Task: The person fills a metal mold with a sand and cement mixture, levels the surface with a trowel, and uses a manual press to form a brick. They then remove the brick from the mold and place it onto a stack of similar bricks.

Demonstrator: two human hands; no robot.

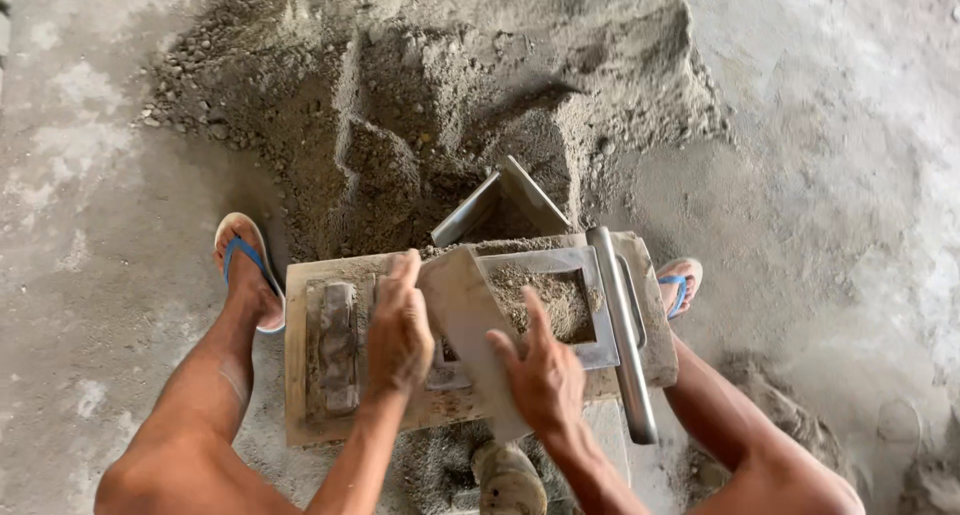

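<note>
A metal block mould (575,315) sits on a wooden board (300,375), partly filled with damp grey sand mix. Both my hands hold a flat grey trowel-like plate (470,315) tilted over the mould's left side. My left hand (397,327) grips its upper left edge. My right hand (543,370) presses on its lower right part, fingers spread over the blade. A round metal handle bar (625,335) runs along the mould's right side.
A big heap of grey sand mix (420,95) lies just beyond the mould, with a metal scoop (495,205) stuck at its foot. My feet in blue-strapped sandals (245,260) flank the board. Bare concrete floor (840,175) surrounds everything.
</note>
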